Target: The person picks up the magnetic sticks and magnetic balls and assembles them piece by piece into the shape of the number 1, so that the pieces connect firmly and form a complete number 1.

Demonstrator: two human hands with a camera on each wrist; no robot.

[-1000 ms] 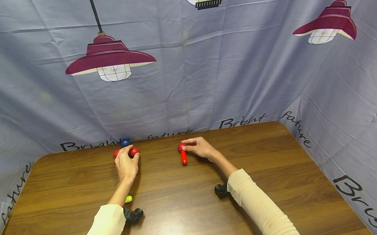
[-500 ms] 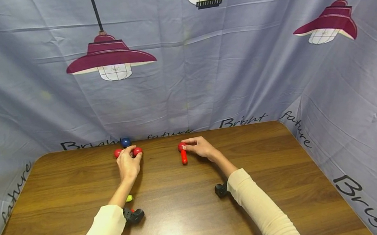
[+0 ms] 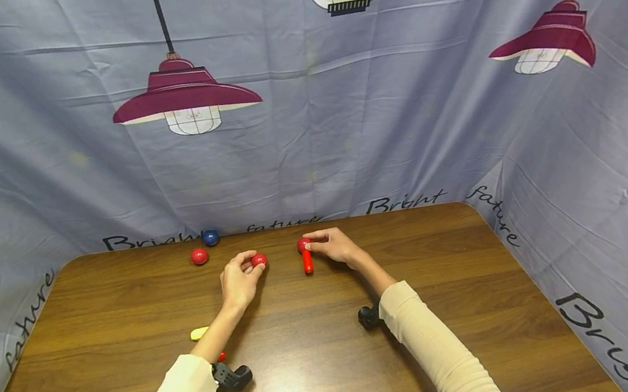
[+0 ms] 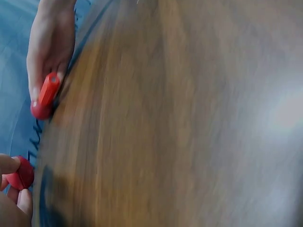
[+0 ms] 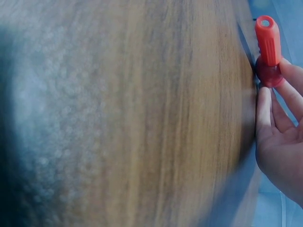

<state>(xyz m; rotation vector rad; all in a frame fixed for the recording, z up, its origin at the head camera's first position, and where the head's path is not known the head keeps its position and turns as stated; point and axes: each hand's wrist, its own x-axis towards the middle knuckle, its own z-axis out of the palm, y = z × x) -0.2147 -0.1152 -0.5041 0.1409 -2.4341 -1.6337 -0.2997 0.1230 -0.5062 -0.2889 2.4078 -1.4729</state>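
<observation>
My left hand (image 3: pixel 238 283) pinches a red ball (image 3: pixel 259 260) between thumb and fingers, close over the table's far part. A seam shows on this ball (image 4: pixel 21 174) in the left wrist view. To its right, my right hand (image 3: pixel 332 246) holds another red ball (image 5: pixel 269 74), which has a ribbed red handle (image 5: pixel 268 41) with a hole in its end. In the head view that handle points toward the near side. Thumb and fingers of the right hand grip the ball end, partly covering it.
A loose red ball (image 3: pixel 199 256) and a blue ball (image 3: pixel 210 238) sit at the table's far left edge. A yellow handle-like piece (image 3: pixel 199 334) and a small red piece (image 3: pixel 221 356) lie by the left forearm, partly hidden. A printed curtain (image 3: pixel 308 156) hangs behind the wooden table (image 3: pixel 461 310).
My left hand has moved right and slightly nearer with its red ball, away from the other red ball and the blue one. More of the yellow piece shows. My right hand stays still.
</observation>
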